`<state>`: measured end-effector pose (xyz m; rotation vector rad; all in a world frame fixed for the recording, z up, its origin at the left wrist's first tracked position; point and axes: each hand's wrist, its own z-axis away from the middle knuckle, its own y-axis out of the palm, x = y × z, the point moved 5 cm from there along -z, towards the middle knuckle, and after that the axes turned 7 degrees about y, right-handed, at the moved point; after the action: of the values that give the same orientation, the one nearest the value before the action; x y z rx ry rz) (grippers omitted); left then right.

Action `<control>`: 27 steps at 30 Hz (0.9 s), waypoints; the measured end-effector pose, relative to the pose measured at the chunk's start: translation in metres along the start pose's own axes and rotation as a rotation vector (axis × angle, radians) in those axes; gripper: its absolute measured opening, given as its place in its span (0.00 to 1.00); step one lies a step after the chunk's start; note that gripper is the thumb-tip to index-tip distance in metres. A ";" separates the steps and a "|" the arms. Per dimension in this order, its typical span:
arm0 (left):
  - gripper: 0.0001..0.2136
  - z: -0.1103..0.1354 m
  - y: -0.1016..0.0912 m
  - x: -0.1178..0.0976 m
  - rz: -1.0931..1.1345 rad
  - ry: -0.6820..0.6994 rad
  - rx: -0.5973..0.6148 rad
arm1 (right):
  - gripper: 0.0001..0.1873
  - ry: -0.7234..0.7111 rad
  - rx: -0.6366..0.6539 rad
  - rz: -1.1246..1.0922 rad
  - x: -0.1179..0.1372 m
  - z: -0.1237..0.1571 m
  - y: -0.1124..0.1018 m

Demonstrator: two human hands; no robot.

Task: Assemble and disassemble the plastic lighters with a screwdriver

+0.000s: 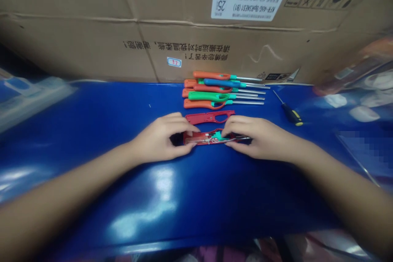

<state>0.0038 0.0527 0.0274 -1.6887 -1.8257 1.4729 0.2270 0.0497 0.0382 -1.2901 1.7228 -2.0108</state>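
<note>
An opened red lighter body lies on the blue table, its inner wires and a teal trigger part showing. My left hand is closed on its left end. My right hand pinches its right end by the metal nozzle. A separate red half-shell lies flat just behind, touching neither hand.
Several assembled long lighters in orange, blue and green lie stacked behind the shell. A black-and-yellow screwdriver lies to the right. A big cardboard box walls the back. Clear bags sit at the far left, blurred packaging at the right.
</note>
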 end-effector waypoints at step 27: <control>0.24 -0.001 0.029 -0.022 -0.237 0.079 0.265 | 0.05 0.019 -0.053 -0.119 -0.002 -0.004 0.005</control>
<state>0.0289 0.0293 0.0145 -1.3366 -1.6405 1.4518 0.2232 0.0523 0.0337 -1.4263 1.7582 -2.0607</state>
